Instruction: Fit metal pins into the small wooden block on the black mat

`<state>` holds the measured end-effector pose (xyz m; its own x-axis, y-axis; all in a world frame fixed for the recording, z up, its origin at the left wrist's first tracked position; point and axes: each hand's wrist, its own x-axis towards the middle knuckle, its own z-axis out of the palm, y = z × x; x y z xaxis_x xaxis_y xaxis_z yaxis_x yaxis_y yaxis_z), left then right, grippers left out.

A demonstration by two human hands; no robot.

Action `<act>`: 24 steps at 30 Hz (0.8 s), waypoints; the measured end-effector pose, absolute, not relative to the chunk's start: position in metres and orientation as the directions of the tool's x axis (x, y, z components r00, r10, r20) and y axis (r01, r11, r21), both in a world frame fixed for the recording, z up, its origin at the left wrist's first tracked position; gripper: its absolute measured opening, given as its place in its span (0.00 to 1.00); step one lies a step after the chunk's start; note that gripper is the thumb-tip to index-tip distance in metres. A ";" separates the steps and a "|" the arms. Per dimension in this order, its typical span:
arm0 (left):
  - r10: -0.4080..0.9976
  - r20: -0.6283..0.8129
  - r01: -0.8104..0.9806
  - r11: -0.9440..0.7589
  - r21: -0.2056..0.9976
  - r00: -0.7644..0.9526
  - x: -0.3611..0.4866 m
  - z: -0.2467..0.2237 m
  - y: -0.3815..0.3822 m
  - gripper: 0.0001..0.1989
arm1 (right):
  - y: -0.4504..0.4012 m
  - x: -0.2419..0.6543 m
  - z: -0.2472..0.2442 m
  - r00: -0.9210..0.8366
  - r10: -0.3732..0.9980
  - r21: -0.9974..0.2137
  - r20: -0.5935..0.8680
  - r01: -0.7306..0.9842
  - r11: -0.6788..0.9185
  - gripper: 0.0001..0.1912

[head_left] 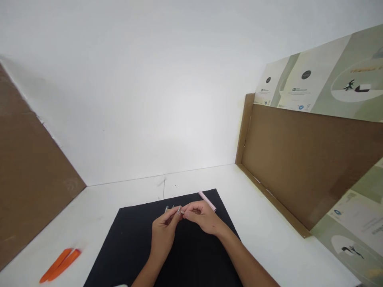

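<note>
My left hand point(164, 230) and my right hand point(204, 217) meet fingertip to fingertip above a black mat point(131, 239). The left fingers pinch a small silvery piece point(179, 209), too small to name. Between my right thumb and forefinger is another tiny pale, metallic-looking piece point(182, 212), touching or very close to the first. Just behind the left fingers, a few small light-coloured bits point(166, 208) show in part; I cannot tell whether they are held or lie on the mat. A pale pink stick-shaped thing point(207, 201) lies on the mat beyond my right hand.
Two orange strip-like things point(61, 265) lie side by side on the white table point(98, 223), left of the mat. A brown cardboard panel point(32, 159) stands on the left. An open cardboard box point(299, 159) with printed flaps stands on the right. Behind is a white wall point(149, 99).
</note>
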<state>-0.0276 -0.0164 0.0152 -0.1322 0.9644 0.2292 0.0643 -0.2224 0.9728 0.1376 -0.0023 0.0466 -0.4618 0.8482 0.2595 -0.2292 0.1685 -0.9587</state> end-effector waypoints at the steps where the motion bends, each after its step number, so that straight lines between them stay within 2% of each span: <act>1: 0.963 0.235 0.077 -0.226 0.971 -0.134 -0.027 0.016 -0.017 0.15 | -0.002 0.137 0.046 -0.457 0.851 -0.960 0.259 -0.221 0.174 0.13; 7: 0.943 0.320 0.179 -0.301 0.937 -0.087 -0.025 0.018 -0.021 0.13 | 0.001 0.132 0.040 -0.296 0.933 -0.967 0.204 -0.210 0.145 0.14; 10: 0.943 0.323 0.193 -0.304 0.933 -0.075 -0.025 0.017 -0.022 0.14 | 0.002 0.131 0.039 -0.271 0.945 -0.968 0.180 -0.217 0.122 0.15; 17: 0.946 0.301 0.164 -0.280 0.946 -0.118 -0.025 0.018 -0.021 0.13 | -0.001 0.135 0.042 -0.341 0.917 -0.971 0.208 -0.184 0.152 0.13; 24: 0.940 0.310 0.157 -0.288 0.945 -0.143 -0.029 0.013 -0.018 0.14 | -0.003 0.135 0.043 -0.433 0.864 -0.954 0.257 -0.256 0.156 0.12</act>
<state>-0.0290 -0.0182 0.0129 -0.1429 0.9399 0.3101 0.1572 -0.2878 0.9447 0.1349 -0.0033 0.0429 -0.4325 0.8641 0.2573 -0.2556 0.1561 -0.9541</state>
